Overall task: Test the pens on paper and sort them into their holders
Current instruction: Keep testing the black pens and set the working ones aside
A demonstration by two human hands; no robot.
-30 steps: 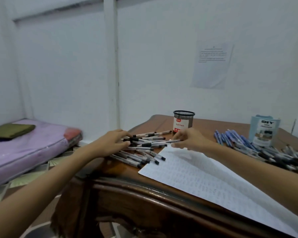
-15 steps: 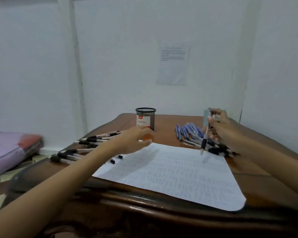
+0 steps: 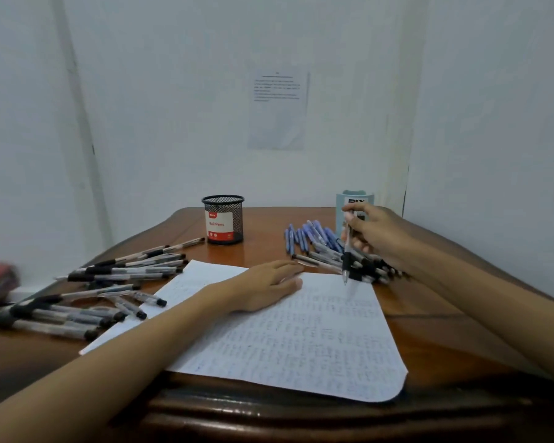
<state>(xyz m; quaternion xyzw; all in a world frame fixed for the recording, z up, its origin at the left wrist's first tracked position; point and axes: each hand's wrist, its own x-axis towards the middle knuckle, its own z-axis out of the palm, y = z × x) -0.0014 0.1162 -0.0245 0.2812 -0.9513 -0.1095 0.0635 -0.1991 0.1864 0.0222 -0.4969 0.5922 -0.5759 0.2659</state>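
Here the right grip point(image 3: 378, 238) pinches a black-collared ballpoint point(image 3: 346, 260) upright, its tip down at the far right corner of the lined paper point(image 3: 301, 340); whether it touches, I cannot tell. The left grip point(image 3: 266, 289) lies flat, fingers straight, pinning the sheet. So near the edge, a test stroke could run off onto the desk point(image 3: 429, 330) or nudge the heap of loose pens point(image 3: 365, 271) just behind. The mesh pen cup point(image 3: 223, 219) stands apart at the back.

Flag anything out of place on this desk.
Nothing damaged or spilled. Black-grip pens lie scattered left of the mesh pen cup, some overlapping the paper; blue pens lie loose beside the light-blue holder.
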